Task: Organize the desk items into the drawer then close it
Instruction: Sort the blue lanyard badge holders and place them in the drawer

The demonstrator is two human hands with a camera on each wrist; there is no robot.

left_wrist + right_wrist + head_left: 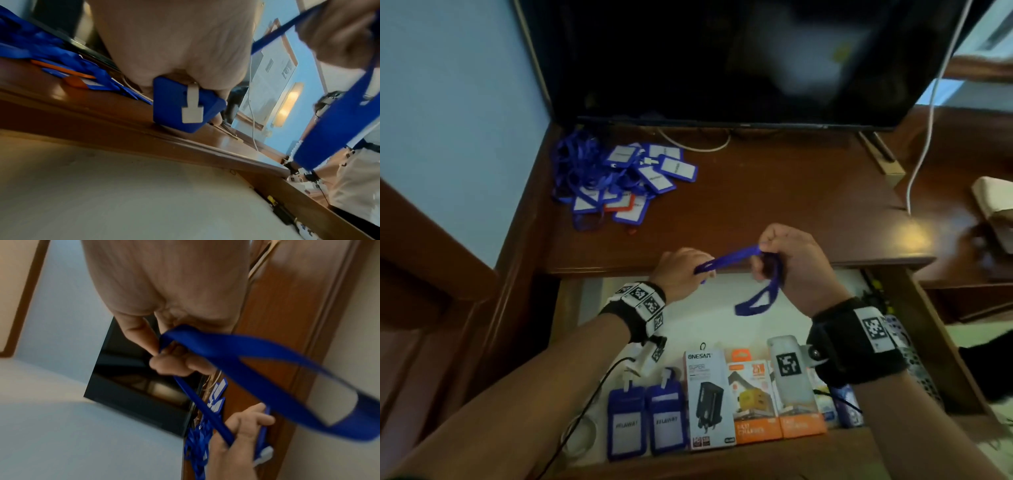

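Observation:
My left hand (681, 270) grips a blue badge holder (176, 105) with a white clip (192, 107) just above the desk's front edge. Its blue lanyard (729, 256) runs taut to my right hand (774, 255), which pinches the strap (205, 344) in curled fingers. A loop of lanyard (756, 301) hangs below the right hand over the open drawer (698, 318). A pile of blue badge holders with tangled lanyards (619, 181) lies on the desk (756, 192) at the back left. In the drawer's front lie two blue badge holders (647, 418).
A dark monitor (722, 58) stands at the back of the desk, with a white cable (928, 130) down its right side. The drawer's front row also holds a white ONESAM box (709, 397) and orange charger boxes (753, 401). A pale folded thing (993, 205) lies far right.

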